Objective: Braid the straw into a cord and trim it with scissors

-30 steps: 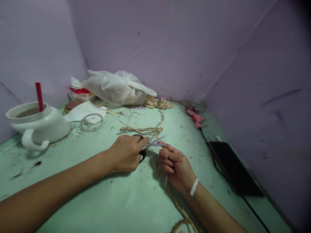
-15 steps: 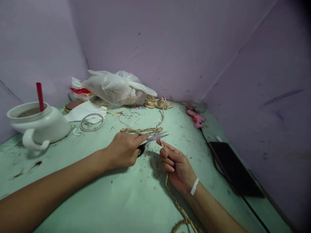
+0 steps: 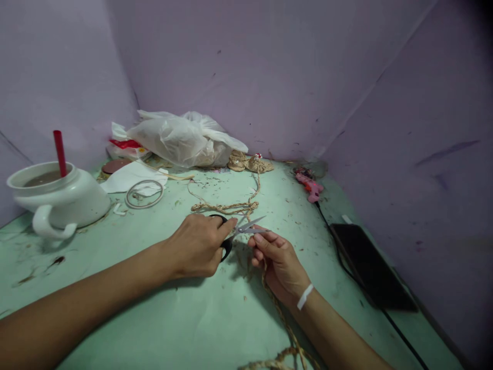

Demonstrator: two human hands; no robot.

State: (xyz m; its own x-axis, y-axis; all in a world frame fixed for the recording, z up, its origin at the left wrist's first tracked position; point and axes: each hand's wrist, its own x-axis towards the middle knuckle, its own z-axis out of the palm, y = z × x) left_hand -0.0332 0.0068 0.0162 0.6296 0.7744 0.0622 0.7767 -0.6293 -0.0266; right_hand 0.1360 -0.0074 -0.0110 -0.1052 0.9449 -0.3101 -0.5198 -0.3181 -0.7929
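Observation:
My left hand [image 3: 202,244] grips a pair of scissors [image 3: 241,229] with black handles, fingers in the loops. The blades stand apart and point right, close to the fingertips of my right hand [image 3: 275,257]. Those fingers are closed on a braided straw cord [image 3: 285,321], which hangs below the palm and coils at the bottom edge. The cord's upper end is mostly hidden by fingers and blades. Just beyond the scissors lies another braided cord [image 3: 223,207], running back to small woven straw pieces [image 3: 259,164] with a red and white bit on top.
On the left stands a white cup [image 3: 77,198] with a red stick in it. Near it lie a metal ring [image 3: 144,206] and white paper [image 3: 119,177]. A plastic bag [image 3: 181,139] rests at the back. A pink glue gun [image 3: 311,189] and a dark phone [image 3: 372,267] are right.
The scissor blades closed up and lifted half a second ago; now they are apart and lower again. My right fingers have shifted on the cord, and its coil at the bottom has spread left.

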